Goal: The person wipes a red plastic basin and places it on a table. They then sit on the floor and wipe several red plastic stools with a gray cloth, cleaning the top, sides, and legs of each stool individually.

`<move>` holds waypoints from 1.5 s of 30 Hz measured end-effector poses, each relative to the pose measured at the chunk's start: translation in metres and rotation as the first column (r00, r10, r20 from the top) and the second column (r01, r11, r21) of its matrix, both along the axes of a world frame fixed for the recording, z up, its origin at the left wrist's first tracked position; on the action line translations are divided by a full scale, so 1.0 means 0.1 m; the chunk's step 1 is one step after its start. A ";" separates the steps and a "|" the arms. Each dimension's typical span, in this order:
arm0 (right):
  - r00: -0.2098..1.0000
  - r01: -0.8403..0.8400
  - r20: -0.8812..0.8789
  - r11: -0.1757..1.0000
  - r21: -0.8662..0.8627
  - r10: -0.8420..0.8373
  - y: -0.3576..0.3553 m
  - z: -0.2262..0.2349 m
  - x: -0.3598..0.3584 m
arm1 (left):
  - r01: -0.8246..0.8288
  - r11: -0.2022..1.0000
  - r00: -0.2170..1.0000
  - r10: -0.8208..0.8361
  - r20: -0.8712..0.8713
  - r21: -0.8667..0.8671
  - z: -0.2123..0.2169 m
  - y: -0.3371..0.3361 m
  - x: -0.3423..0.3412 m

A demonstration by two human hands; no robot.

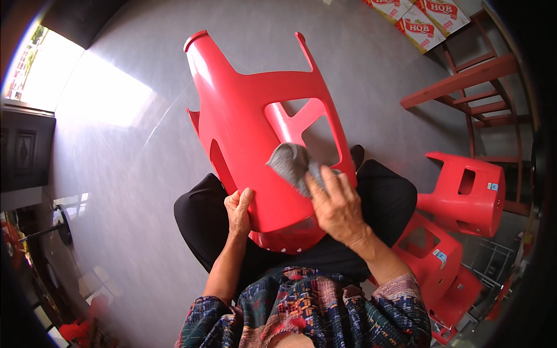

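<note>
A red plastic stool (pixel 255 110) lies tilted across my lap, its legs pointing away from me and its seat end against my body. My left hand (pixel 238 210) grips the stool's near left edge, thumb on the outer face and fingers out of sight behind it. In my right hand (pixel 337 210) is a crumpled grey cloth (pixel 290 165). The cloth lies over the stool's side, just left of the cut-out opening, and looks slightly blurred.
More red stools (pixel 473 194) lie on their sides at the right, beside a metal wire rack (pixel 493 258). Beyond them stands a reddish wooden ladder-like frame (pixel 464 84). Cardboard boxes (pixel 420 29) sit at the far right. Sunlight falls on the grey floor (pixel 139 168) at left.
</note>
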State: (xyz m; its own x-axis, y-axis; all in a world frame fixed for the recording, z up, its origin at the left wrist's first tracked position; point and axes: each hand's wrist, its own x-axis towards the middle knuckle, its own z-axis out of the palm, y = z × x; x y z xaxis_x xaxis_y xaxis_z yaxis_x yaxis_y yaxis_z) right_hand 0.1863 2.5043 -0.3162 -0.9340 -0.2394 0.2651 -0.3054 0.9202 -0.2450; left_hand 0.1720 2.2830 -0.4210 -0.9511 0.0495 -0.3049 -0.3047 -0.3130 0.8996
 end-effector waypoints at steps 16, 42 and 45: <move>0.979 -0.089 -0.181 0.995 0.040 0.094 -0.58 0.01 -0.08 | -0.029 0.998 1.000 0.029 -0.007 0.054 0.01 0.03 -0.05; 0.730 0.684 0.603 -0.367 -0.631 0.322 1.04 -1.01 -0.54 | -0.165 0.971 0.983 0.146 0.115 0.172 -0.01 -0.23 -0.08; 0.708 0.701 0.668 -0.118 -0.703 0.229 1.29 -0.79 -0.45 | -0.091 0.936 0.979 0.020 0.205 0.339 -0.37 -0.33 -0.03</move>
State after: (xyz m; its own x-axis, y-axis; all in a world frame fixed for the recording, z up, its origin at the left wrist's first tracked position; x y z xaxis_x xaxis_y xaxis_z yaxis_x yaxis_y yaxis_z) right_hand 0.1414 2.6328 -0.3949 -0.8514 0.0705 -0.5198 0.4488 -0.4150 -0.7915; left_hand 0.1686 2.2498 -0.4582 -0.8786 0.1339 -0.4583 -0.4364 -0.6147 0.6570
